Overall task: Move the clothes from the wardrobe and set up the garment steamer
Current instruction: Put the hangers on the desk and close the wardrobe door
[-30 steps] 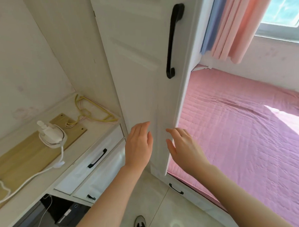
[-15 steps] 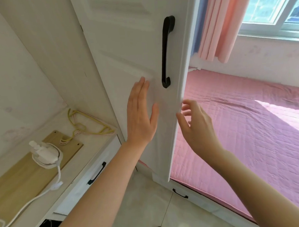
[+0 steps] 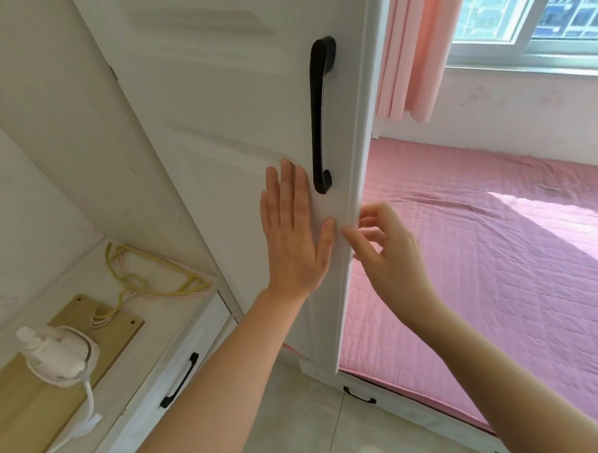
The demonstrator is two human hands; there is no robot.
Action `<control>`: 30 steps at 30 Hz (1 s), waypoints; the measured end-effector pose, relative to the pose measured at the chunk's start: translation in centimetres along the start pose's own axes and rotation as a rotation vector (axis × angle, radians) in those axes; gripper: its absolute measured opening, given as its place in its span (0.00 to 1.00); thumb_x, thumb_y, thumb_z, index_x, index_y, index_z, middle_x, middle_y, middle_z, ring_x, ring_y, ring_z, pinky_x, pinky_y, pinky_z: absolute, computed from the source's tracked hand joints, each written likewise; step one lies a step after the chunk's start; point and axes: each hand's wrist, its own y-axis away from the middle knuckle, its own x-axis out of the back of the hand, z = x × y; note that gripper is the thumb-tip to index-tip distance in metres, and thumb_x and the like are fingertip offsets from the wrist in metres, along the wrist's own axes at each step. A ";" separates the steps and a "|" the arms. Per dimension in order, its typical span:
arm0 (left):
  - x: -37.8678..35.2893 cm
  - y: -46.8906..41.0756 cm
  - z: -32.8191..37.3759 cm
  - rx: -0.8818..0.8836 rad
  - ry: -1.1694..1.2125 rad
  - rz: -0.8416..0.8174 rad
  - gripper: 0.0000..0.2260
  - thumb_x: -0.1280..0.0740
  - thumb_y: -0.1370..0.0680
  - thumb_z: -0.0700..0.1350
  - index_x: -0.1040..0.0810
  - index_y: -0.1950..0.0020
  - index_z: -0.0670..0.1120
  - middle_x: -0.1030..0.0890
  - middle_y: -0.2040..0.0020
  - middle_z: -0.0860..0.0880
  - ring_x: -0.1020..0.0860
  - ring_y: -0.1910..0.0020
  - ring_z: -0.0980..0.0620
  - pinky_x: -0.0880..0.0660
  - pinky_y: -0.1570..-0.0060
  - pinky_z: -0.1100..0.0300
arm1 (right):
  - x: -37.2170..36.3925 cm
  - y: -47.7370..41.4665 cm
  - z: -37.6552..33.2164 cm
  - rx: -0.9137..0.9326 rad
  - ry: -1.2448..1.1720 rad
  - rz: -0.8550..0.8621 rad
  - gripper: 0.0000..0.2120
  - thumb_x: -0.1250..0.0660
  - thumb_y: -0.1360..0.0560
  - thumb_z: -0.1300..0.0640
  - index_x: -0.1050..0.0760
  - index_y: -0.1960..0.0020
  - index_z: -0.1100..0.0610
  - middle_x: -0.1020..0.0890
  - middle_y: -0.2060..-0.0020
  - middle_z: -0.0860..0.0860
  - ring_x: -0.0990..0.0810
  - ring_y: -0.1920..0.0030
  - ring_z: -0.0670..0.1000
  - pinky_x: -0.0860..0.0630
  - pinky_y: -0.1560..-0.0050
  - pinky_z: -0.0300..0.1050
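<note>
On the wardrobe door (image 3: 235, 126), beside its black handle (image 3: 320, 115), my left hand (image 3: 293, 240) lies flat — my right hand (image 3: 391, 256) pinches the door's edge. Lower left, the garment steamer (image 3: 56, 356) sits on a wooden board (image 3: 24, 409).

Left arm: bare forearm enters from the near lower centre and extends far and to the right, wrist straight. Left hand (image 3: 292, 233): back toward the camera, four fingers straight, close together and pointing up, thumb spread to the right. Palm and fingers lie flat against the face of the wardrobe door (image 3: 224, 126).

Right arm: bare forearm enters from the near right corner and extends far and to the left, wrist slightly bent. Right hand (image 3: 388, 256): just right of the left hand, thumbs nearly meeting. Thumb tip rests on the door's front edge; the curled fingers (image 3: 369, 220) sit behind that edge, pinching it.
</note>
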 end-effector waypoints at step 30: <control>-12.7 -8.2 -3.4 0.227 -0.616 0.009 0.29 0.49 0.18 0.59 0.54 0.22 0.49 0.47 0.23 0.47 0.53 0.23 0.48 0.50 0.29 0.38 | 4.0 -19.4 8.7 0.081 -0.024 -0.226 0.07 0.39 0.21 0.55 0.31 0.43 0.53 0.22 0.49 0.47 0.23 0.50 0.42 0.27 0.55 0.32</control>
